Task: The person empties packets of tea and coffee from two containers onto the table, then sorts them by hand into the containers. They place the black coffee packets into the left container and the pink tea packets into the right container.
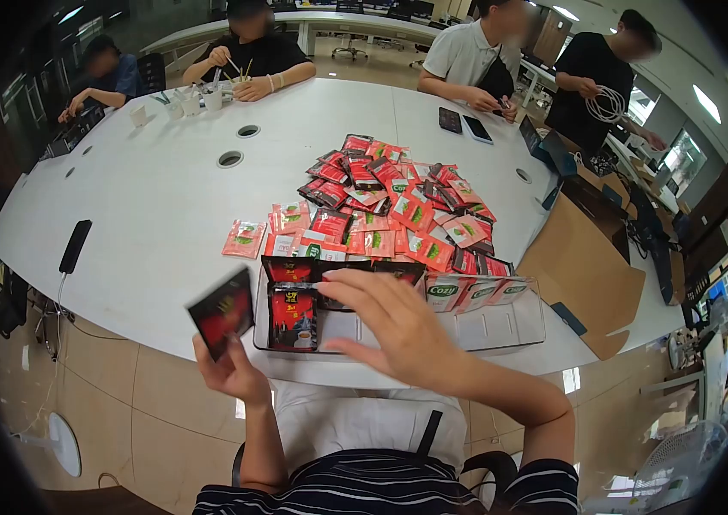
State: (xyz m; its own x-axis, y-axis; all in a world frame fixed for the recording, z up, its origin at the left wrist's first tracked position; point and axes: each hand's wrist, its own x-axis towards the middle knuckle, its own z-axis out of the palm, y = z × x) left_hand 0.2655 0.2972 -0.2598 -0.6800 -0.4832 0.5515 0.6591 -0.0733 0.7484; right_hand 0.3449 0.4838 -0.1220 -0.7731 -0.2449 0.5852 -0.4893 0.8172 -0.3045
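My left hand (235,375) is closed on a black and red instant coffee sachet (221,311), raised and tilted left of a clear divided organizer tray (488,330). My right hand (403,330) hovers over the tray's middle with fingers stretched out and thumb apart; no held thing shows. Similar black and red sachets (293,319) lie in the left compartment, with others standing along the back row. At the back right, pink and white Cozy tea sachets (477,294) stand upright. My right hand hides part of the middle compartments.
Behind the tray lies a pile of red, pink and black sachets (415,210). A black power strip (76,246) is at the left, two phones (477,129) at the back, an open cardboard box (583,257) at the right. Several people are around the white table (158,215), one holding a coiled cable (607,105).
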